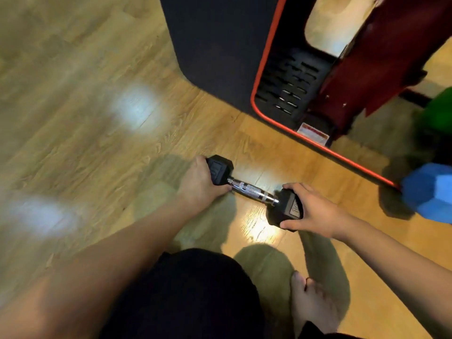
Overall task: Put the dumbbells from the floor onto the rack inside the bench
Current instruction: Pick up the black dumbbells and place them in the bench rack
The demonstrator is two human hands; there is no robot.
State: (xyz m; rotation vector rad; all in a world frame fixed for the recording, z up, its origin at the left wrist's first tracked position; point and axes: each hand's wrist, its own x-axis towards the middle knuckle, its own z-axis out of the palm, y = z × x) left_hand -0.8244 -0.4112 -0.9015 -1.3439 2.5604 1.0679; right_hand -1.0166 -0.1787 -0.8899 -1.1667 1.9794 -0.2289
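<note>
Black dumbbell (254, 192): hex heads, knurled chrome handle, low over the wooden floor (85, 118), in front of the bench's open end; contact with the floor cannot be told
Left hand (199, 183): curled round the dumbbell head farther from the bench's red edge, gripping it from the outer end
Right hand (311, 211): fingers and thumb wrapped over the other head, gripping it
Bench (210, 45): dark body beyond the dumbbell, open side rimmed in red, slotted black rack (291, 81) inside
Lid (381, 64): dark red, raised, on the far side of the bench's opening
Blue dumbbell (428, 194): on the floor at the end of the bench's red rim
Green object (437, 113): blurred, beside the bench, beyond the blue dumbbell
Bare foot (310, 304): on the floor, on the near side of the black dumbbell from the bench
</note>
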